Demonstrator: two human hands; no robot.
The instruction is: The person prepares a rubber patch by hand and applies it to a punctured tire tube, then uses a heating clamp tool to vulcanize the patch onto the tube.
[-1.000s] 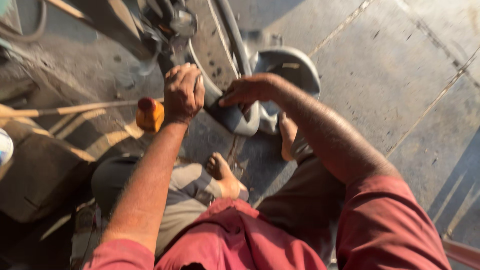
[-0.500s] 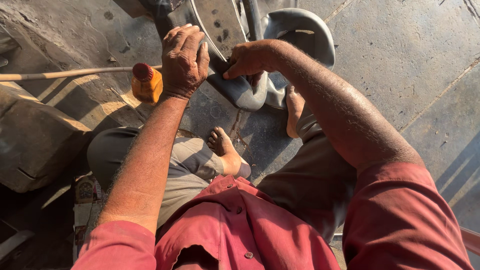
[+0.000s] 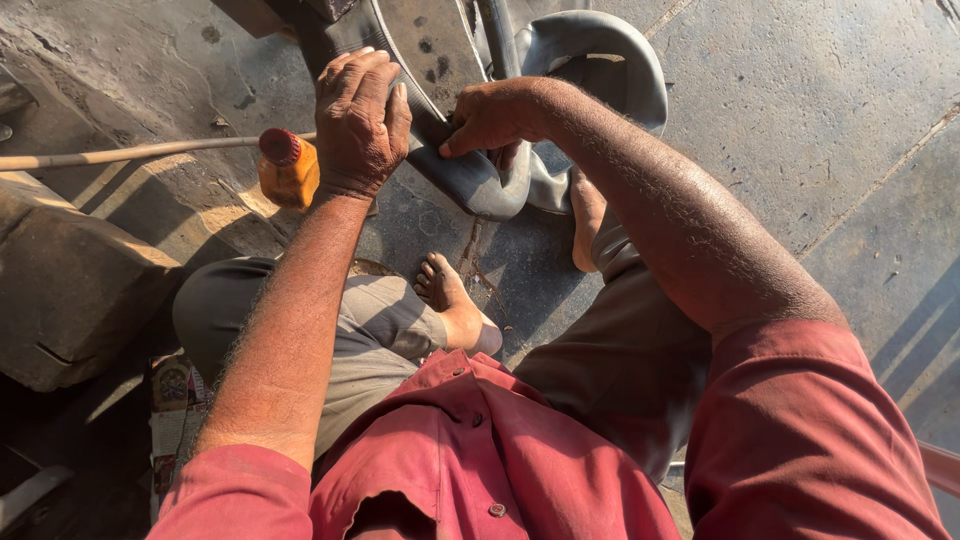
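Both hands (image 3: 362, 125) press rubber tube (image 3: 600, 60) on stone floor (image 3: 820, 120).

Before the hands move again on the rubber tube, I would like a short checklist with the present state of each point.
1. Left hand has contact with the tyre: ok, its palm presses down on the edge.
2. Right hand grips the inner tube: ok, its fingers pinch the fold of dark rubber.
3. Bare feet out of the way: not ok, the right foot lies against the tube; the left foot is apart from it.
4. Orange bottle upright with red cap on: ok.
5. Tube free of damage: cannot tell.
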